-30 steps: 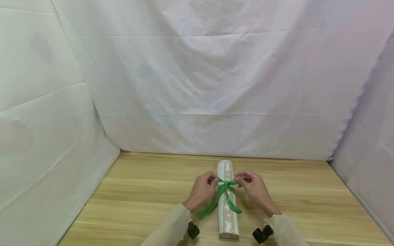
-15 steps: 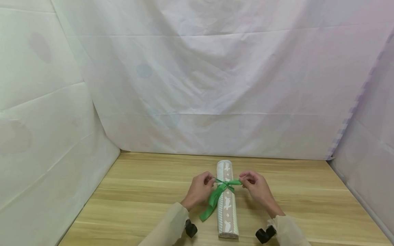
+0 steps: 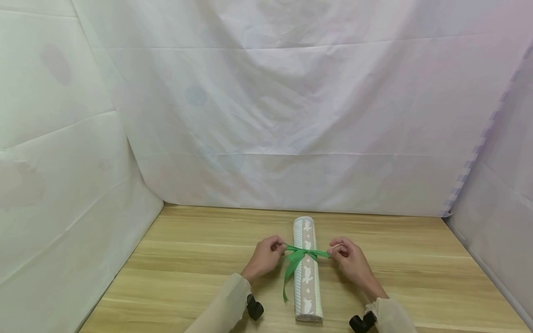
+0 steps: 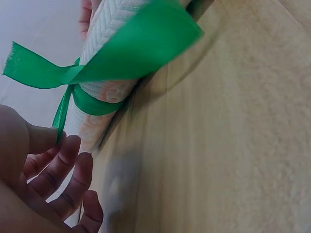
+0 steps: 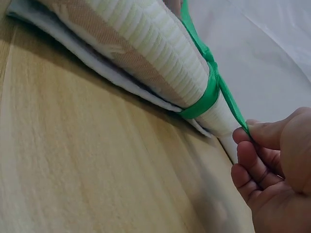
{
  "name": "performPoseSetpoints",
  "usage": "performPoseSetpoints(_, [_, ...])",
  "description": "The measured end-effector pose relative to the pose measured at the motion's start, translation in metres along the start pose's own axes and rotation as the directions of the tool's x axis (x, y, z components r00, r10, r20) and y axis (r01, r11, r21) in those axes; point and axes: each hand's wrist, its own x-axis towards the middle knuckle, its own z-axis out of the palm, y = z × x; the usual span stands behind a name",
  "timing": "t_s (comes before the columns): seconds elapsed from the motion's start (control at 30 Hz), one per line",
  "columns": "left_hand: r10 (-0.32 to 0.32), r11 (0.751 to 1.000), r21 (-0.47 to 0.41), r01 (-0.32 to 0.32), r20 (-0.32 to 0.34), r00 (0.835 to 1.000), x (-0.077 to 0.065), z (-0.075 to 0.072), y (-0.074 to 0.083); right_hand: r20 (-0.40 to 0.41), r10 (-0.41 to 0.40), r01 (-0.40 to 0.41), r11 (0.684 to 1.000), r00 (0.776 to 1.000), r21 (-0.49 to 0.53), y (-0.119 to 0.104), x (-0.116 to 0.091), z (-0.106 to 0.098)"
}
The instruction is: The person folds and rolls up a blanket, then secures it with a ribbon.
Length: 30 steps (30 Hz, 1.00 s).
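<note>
A rolled-up cloth (image 3: 308, 277) with white animal figures on a beige band lies lengthwise on the table, its near end toward me. Round its middle goes a green ribbon (image 3: 295, 257), knotted on top. On the left side, my left hand (image 3: 265, 255) pinches one strand between thumb and forefinger; its other fingers curl loosely in the left wrist view. My right hand (image 3: 351, 261) pinches the opposite strand, which runs straight from the knot to the fingertips (image 5: 243, 133). A wide loose ribbon end (image 4: 141, 43) hangs across the roll's left side.
Pale wood table (image 3: 187, 277) surrounds the roll. White cloth sheets hang as a back wall (image 3: 266, 115) and as side walls at left and right. Black devices (image 3: 255, 307) are worn at both wrists, by beige sleeves (image 3: 226, 303).
Both hands have moved apart, drawing the strands outward into a tighter line across the roll. The ribbon end hanging at front right has left that spot; the left one has swung and narrowed.
</note>
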Motion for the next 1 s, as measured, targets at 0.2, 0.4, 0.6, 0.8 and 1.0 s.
performPoseSetpoints(0.2, [-0.004,1.000,-0.009,0.004,0.023,1.000,-0.002,-0.001,-0.004,-0.003,0.025,-0.024,0.998,1.000,0.050,-0.002,-0.003,0.001])
performPoseSetpoints(0.4, [-0.036,0.996,-0.085,0.040,0.049,0.998,-0.001,-0.001,-0.011,-0.001,0.016,-0.015,0.986,1.000,0.163,0.017,-0.003,0.006])
performPoseSetpoints(0.6, [-0.098,0.974,-0.198,0.110,0.070,0.993,-0.001,-0.002,-0.010,-0.008,-0.030,0.031,0.984,1.000,0.175,0.024,-0.003,0.007])
performPoseSetpoints(0.8, [-0.098,0.973,-0.204,0.110,0.071,0.993,-0.002,-0.003,-0.013,-0.007,0.013,-0.012,0.986,1.000,0.168,0.025,-0.002,0.009])
performPoseSetpoints(1.0, [-0.087,0.976,-0.194,0.098,0.065,0.994,-0.001,-0.003,-0.013,-0.029,0.051,-0.045,0.983,0.998,0.176,0.021,-0.002,0.011])
